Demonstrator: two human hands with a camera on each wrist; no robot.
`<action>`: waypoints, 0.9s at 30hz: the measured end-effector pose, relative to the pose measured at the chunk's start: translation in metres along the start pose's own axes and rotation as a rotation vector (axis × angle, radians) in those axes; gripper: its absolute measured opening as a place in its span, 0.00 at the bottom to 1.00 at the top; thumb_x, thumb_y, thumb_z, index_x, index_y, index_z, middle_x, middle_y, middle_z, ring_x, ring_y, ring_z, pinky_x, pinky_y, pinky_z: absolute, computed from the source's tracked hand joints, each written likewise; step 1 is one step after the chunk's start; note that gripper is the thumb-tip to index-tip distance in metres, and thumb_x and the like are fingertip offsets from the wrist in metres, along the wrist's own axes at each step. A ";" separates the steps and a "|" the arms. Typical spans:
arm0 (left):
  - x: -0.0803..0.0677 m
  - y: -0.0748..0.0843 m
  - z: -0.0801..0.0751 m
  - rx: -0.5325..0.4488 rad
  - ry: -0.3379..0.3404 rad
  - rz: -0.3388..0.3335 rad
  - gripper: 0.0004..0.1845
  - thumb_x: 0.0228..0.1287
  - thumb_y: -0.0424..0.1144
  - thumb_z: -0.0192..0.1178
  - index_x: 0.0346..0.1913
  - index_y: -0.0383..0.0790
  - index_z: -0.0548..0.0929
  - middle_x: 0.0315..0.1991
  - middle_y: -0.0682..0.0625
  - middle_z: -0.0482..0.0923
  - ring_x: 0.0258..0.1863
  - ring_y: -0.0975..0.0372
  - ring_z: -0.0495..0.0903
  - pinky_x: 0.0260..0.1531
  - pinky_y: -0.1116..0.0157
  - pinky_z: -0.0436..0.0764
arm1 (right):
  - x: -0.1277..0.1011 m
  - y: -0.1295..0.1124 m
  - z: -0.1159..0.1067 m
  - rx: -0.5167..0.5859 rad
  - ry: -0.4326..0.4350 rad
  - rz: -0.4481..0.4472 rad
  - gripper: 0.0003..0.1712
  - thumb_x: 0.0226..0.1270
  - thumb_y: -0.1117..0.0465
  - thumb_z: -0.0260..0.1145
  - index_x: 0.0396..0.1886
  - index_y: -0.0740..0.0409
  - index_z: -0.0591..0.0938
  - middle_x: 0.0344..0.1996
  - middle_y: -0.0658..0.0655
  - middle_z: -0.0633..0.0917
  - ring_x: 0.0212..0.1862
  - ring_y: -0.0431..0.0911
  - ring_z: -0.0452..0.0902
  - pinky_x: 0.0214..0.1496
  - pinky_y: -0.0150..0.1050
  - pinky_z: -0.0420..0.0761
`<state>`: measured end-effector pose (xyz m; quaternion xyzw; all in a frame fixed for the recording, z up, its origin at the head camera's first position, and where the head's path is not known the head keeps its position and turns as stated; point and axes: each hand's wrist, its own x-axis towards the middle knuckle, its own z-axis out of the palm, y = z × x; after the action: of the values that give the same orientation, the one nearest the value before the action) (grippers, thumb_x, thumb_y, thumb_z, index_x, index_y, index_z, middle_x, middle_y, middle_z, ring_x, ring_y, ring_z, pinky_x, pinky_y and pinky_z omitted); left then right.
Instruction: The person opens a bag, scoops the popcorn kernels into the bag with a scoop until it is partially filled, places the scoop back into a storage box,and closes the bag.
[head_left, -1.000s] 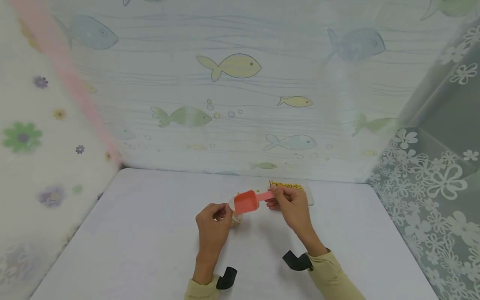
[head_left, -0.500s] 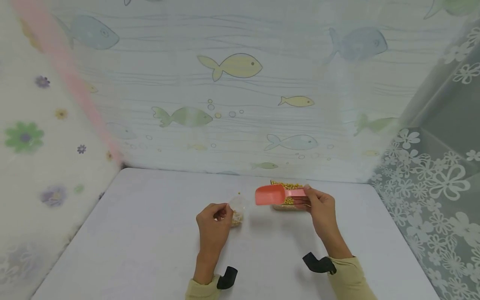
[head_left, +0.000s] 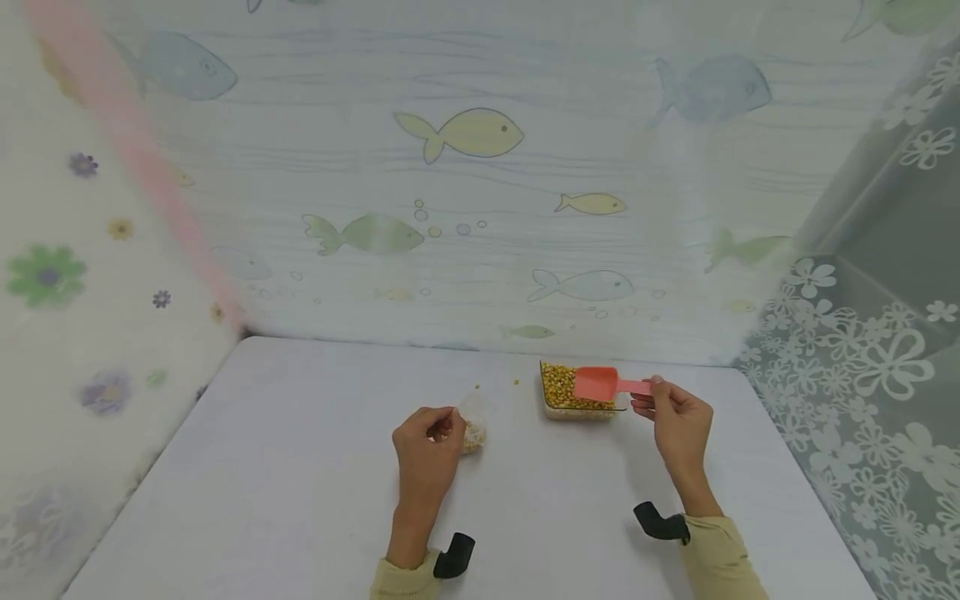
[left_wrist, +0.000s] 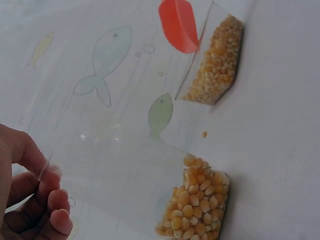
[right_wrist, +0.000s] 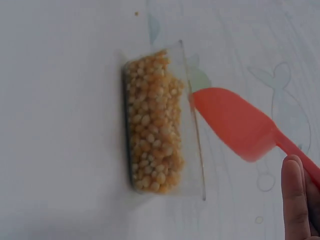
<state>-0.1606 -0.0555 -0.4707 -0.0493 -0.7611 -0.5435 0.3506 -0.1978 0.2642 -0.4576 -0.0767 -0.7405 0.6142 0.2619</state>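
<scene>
Scoop (head_left: 596, 383) was pinched by its handle in the right hand (head_left: 678, 421), its bowl over the clear tray (head_left: 557, 410) of corn kernels (head_left: 558, 385) just left of that hand. Left hand (head_left: 426, 450) pinched a small clear bag (head_left: 474, 421) with kernels at its bottom, resting on the counter (head_left: 300, 467). One loose kernel (head_left: 516, 382) lay between both hands.

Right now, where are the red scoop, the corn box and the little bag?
red scoop (head_left: 596, 383): head view, its bowl.
corn box (right_wrist: 152, 135): right wrist view, the kernels inside.
little bag (left_wrist: 195, 200): left wrist view, its corn-filled bottom.
</scene>
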 end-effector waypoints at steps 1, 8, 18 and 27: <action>0.000 0.000 0.000 -0.004 -0.002 -0.003 0.07 0.55 0.20 0.67 0.32 0.32 0.90 0.22 0.48 0.82 0.22 0.63 0.77 0.22 0.68 0.77 | 0.001 0.002 0.000 -0.015 0.007 -0.026 0.18 0.77 0.63 0.61 0.46 0.78 0.85 0.28 0.50 0.89 0.26 0.32 0.85 0.31 0.30 0.85; 0.001 0.000 0.000 -0.009 -0.004 -0.015 0.06 0.55 0.20 0.67 0.31 0.32 0.90 0.22 0.49 0.82 0.21 0.63 0.76 0.22 0.69 0.77 | -0.005 -0.023 0.002 -0.128 -0.021 -0.114 0.15 0.75 0.69 0.60 0.46 0.83 0.83 0.36 0.78 0.86 0.25 0.28 0.83 0.30 0.27 0.84; 0.002 -0.001 0.000 -0.006 -0.001 -0.005 0.06 0.54 0.20 0.67 0.30 0.32 0.89 0.22 0.49 0.81 0.21 0.63 0.76 0.22 0.70 0.76 | 0.006 -0.001 0.003 -0.156 -0.106 -0.086 0.16 0.74 0.65 0.64 0.45 0.79 0.85 0.32 0.75 0.87 0.24 0.31 0.84 0.29 0.27 0.84; 0.000 -0.003 -0.001 -0.001 0.002 0.022 0.05 0.54 0.19 0.66 0.30 0.29 0.89 0.22 0.48 0.81 0.21 0.62 0.76 0.21 0.69 0.76 | 0.009 0.016 0.006 -0.081 -0.137 0.110 0.23 0.78 0.59 0.60 0.49 0.82 0.81 0.26 0.64 0.89 0.25 0.33 0.86 0.31 0.30 0.85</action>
<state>-0.1623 -0.0576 -0.4731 -0.0573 -0.7599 -0.5401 0.3571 -0.2113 0.2667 -0.4712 -0.0858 -0.7755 0.6010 0.1731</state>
